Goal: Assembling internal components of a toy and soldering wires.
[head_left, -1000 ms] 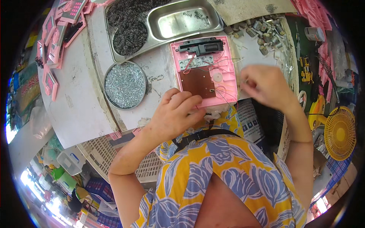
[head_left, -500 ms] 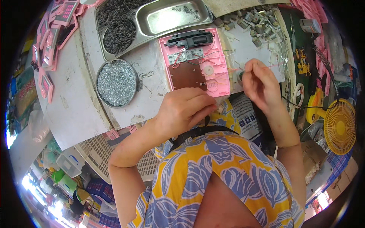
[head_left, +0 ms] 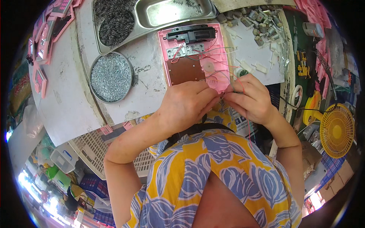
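Note:
A pink plastic casing (head_left: 224, 49) lies open on the work table in front of me. In it sit a black mechanism (head_left: 192, 35), a metal strip (head_left: 185, 50), a brown circuit board (head_left: 185, 71) and several thin wires. At the casing's near edge, the fingertips of my left hand (head_left: 186, 99) are pinched together; what they hold, if anything, is hidden. Close against them, my right hand (head_left: 253, 99) pinches a thin red wire (head_left: 249, 127), which loops over its fingers and hangs down toward the patterned garment. The fingertips of both hands nearly touch.
A round dish of small metal screws (head_left: 111, 78) stands left of the casing. Behind it is a metal tray (head_left: 142, 32) with dark springs. Small motors (head_left: 262, 26) and white plastic pieces lie at the far right. A yellow fan (head_left: 337, 131) is at right; pink parts (head_left: 47, 38) at far left.
My right hand has come left and nearer, meeting my left hand at the casing's near edge. The red wire now loops over it and hangs down. My left hand has shifted slightly right.

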Action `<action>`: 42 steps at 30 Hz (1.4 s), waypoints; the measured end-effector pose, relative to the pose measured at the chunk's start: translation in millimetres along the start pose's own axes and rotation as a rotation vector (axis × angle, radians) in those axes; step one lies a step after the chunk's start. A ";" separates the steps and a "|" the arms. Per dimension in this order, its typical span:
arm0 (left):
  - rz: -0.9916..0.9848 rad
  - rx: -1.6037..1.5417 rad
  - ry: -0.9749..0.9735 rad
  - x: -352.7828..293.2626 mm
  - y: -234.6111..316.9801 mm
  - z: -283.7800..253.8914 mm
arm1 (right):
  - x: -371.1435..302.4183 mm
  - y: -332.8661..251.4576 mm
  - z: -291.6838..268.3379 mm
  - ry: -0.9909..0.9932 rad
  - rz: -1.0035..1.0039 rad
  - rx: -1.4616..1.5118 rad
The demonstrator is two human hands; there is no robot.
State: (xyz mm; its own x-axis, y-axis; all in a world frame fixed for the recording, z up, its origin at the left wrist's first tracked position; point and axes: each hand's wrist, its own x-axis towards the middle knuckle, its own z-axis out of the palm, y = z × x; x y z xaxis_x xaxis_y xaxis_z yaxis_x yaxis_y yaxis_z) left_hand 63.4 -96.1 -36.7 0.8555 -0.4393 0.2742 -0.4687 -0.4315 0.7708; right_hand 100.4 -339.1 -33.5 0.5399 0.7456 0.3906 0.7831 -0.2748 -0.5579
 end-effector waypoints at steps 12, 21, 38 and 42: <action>-0.096 -0.084 0.034 -2.5 -3.1 3.7 | 17.5 -11.4 3.9 0.042 0.006 -0.104; -0.061 -0.007 0.098 -3.9 1.8 3.2 | 25.3 -16.1 -2.6 -0.067 0.022 -0.136; 0.090 0.106 0.023 -21.1 -9.1 8.6 | -5.1 8.8 4.3 -0.105 0.066 -0.166; 0.119 0.225 -0.077 -20.8 -6.3 8.9 | -19.1 2.1 10.7 -0.061 0.118 -0.267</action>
State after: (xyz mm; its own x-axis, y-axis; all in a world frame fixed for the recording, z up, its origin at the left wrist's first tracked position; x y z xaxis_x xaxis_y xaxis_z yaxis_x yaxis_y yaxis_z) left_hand 46.6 -91.3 -52.3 0.7764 -0.5520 0.3041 -0.6092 -0.5341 0.5861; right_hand 88.5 -347.5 -49.9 0.6190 0.7319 0.2850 0.7737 -0.5056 -0.3818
